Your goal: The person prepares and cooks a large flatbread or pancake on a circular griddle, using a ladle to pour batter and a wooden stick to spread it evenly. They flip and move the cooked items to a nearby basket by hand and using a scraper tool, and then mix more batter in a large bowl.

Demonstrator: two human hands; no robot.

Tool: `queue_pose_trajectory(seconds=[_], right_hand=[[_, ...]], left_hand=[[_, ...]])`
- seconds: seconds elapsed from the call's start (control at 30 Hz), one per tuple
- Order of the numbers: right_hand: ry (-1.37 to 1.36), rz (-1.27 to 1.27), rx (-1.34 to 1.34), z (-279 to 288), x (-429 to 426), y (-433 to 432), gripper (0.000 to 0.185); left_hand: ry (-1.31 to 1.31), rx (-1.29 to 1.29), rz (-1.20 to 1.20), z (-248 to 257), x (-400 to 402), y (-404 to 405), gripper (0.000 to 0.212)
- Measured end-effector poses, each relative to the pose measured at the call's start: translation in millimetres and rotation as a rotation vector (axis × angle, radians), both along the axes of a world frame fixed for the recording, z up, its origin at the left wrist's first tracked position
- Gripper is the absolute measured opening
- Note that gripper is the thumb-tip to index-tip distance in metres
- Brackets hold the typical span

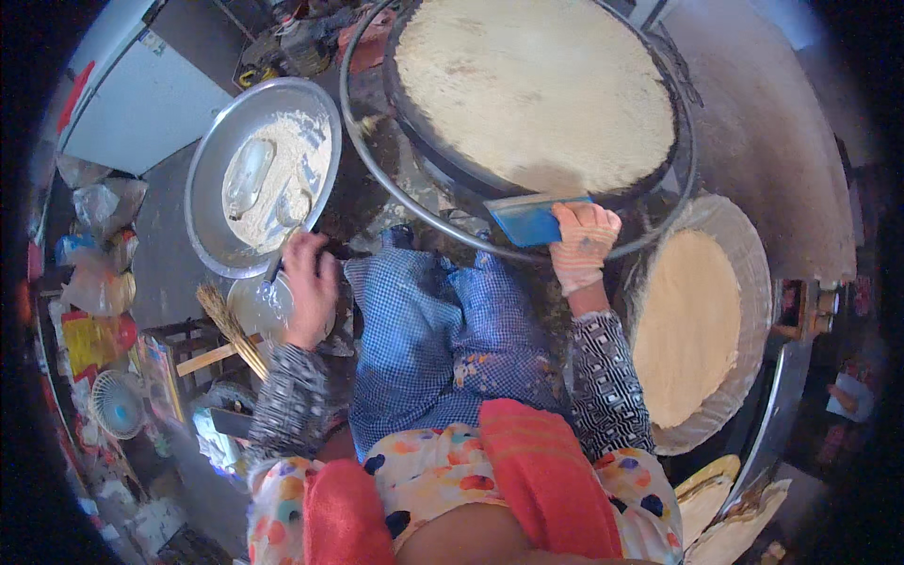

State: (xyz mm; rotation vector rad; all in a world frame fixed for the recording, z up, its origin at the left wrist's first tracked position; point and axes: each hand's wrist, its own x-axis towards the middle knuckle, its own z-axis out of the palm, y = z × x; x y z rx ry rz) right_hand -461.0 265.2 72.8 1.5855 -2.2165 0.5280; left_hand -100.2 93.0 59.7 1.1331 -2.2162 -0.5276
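My right hand (585,244), in a striped work glove, grips a blue scraper (526,220) at the near edge of a round griddle (452,173). A thin pale sheet of batter (537,85) covers most of the griddle's top. My bare left hand (311,293) is blurred, fingers curled, at the near rim of a wide metal basin (200,212). Pale batter, a ladle (293,208) and a clear oblong container (253,176) are in that basin. A dark handle (272,272) shows beside my left fingers; whether they hold it is unclear.
A metal ring (424,226) surrounds the griddle. At right stands a plastic-lined tub (752,332) of tan batter or meal, near folded flat sheets (706,484). A bowl of liquid (251,300) and a straw whisk (229,321) are at left. A broad brown surface (770,141) lies beyond.
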Motion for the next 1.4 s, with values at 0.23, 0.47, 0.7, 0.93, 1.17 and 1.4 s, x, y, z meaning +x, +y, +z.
queue_pose_trajectory(seconds=[0.23, 0.47, 0.7, 0.93, 1.17, 1.4], right_hand=[[0.045, -0.015, -0.031, 3, -6, -28, 0.031], [0.066, -0.069, -0.017, 4, -10, -38, 0.017], [0.061, -0.029, -0.012, 2, -2, -50, 0.013], [0.072, -0.005, -0.001, 11, 2, -51, 0.013], [0.022, -0.043, 0.007, -5, -4, -33, 0.013], [0.02, -0.019, -0.014, 1, 7, -43, 0.016]], left_hand=[[-0.258, -0.312, -0.123, -10, -19, -220, 0.044], [-0.533, -0.463, -0.08, -38, -91, -307, 0.051], [-0.614, -0.557, -0.099, -43, -123, -344, 0.054], [-0.793, -0.743, -0.554, -36, -155, -321, 0.039], [-1.231, -0.386, -0.651, -60, -142, -200, 0.015], [-0.809, -0.41, -0.565, -67, -198, 101, 0.021]])
